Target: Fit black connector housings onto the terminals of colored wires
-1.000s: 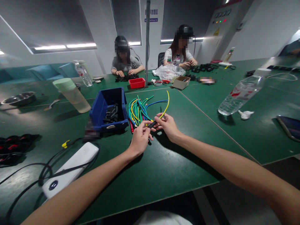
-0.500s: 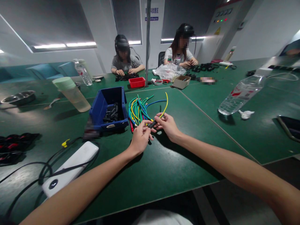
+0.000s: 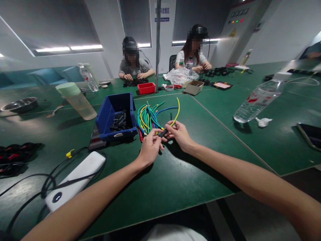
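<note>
Between my hands is a short black sleeve (image 3: 163,133), tilted up to the right. My left hand (image 3: 151,144) pinches its lower end. The fingers of my right hand (image 3: 178,133) close at its upper end on a yellow wire (image 3: 178,112), whose free end curves up and away. Whether the wire runs inside the sleeve is hidden by my fingers. Just behind my left hand lies a bundle of green, blue and yellow wires (image 3: 147,115) with ring terminals. Left of it stands a blue bin (image 3: 104,115) holding several black sleeves (image 3: 119,121).
A white power bank (image 3: 85,170) with black cables lies by my left forearm. A cup with a green lid (image 3: 75,100) stands left of the bin, a water bottle (image 3: 259,100) at the right. Two people sit across the table behind a red tray (image 3: 146,88) and a cardboard box (image 3: 194,87).
Almost nothing differs. Both hands keep their hold on the sleeve and the yellow wire, whose tip has risen very slightly.
</note>
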A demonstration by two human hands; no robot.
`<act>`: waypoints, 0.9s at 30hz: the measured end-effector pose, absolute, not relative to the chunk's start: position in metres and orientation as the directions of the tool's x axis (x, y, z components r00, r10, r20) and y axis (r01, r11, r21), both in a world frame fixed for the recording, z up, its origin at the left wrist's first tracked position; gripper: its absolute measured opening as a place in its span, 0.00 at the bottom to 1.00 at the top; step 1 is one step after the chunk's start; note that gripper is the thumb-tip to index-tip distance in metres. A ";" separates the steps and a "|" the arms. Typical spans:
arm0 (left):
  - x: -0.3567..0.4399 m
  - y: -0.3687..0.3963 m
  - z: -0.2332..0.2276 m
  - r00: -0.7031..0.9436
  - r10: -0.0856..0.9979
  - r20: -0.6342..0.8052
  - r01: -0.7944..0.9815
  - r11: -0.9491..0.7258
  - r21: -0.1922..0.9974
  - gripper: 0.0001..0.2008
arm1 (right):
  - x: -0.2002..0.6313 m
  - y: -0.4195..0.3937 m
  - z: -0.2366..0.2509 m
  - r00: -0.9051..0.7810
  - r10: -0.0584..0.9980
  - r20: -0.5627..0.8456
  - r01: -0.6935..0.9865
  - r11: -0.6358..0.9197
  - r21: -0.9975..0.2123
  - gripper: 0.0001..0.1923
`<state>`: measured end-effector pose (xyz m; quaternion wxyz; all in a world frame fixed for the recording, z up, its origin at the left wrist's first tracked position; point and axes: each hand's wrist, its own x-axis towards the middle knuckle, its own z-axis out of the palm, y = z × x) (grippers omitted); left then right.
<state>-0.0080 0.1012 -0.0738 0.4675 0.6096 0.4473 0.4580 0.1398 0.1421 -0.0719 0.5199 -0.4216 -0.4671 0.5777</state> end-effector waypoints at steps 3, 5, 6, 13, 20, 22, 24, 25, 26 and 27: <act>-0.008 0.101 -0.074 0.190 0.972 0.140 0.123 -0.165 0.979 0.12 | 0.140 0.142 -0.072 -0.101 0.995 0.000 -0.207 -0.021 -0.978 0.21; -0.008 0.102 -0.074 0.188 0.973 0.137 0.121 -0.161 0.980 0.12 | 0.140 0.142 -0.071 -0.099 0.995 0.000 -0.202 -0.021 -0.979 0.21; -0.008 0.102 -0.074 0.185 0.974 0.134 0.118 -0.158 0.980 0.12 | 0.140 0.142 -0.071 -0.098 0.995 -0.002 -0.199 -0.021 -0.980 0.21; -0.008 0.102 -0.075 0.180 0.974 0.138 0.119 -0.161 0.980 0.12 | 0.139 0.143 -0.072 -0.101 0.995 0.002 -0.201 -0.019 -0.979 0.21; -0.008 0.102 -0.076 0.188 0.972 0.144 0.128 -0.169 0.977 0.12 | 0.140 0.144 -0.075 -0.099 0.995 0.003 -0.205 -0.017 -0.979 0.20; -0.008 0.102 -0.076 0.192 0.970 0.149 0.136 -0.176 0.975 0.11 | 0.140 0.144 -0.075 -0.100 0.995 0.005 -0.204 -0.016 -0.979 0.20; -0.009 0.102 -0.076 0.195 0.969 0.153 0.142 -0.182 0.973 0.11 | 0.140 0.143 -0.075 -0.103 0.995 0.007 -0.204 -0.014 -0.979 0.20; -0.009 0.102 -0.075 0.195 0.969 0.154 0.144 -0.184 0.972 0.11 | 0.140 0.143 -0.075 -0.105 0.994 0.007 -0.205 -0.014 -0.979 0.19; -0.009 0.102 -0.075 0.195 0.969 0.154 0.144 -0.184 0.972 0.11 | 0.140 0.143 -0.075 -0.106 0.994 0.007 -0.206 -0.015 -0.978 0.19; -0.009 0.102 -0.075 0.194 0.969 0.154 0.143 -0.183 0.973 0.11 | 0.140 0.143 -0.075 -0.107 0.994 0.006 -0.207 -0.017 -0.978 0.19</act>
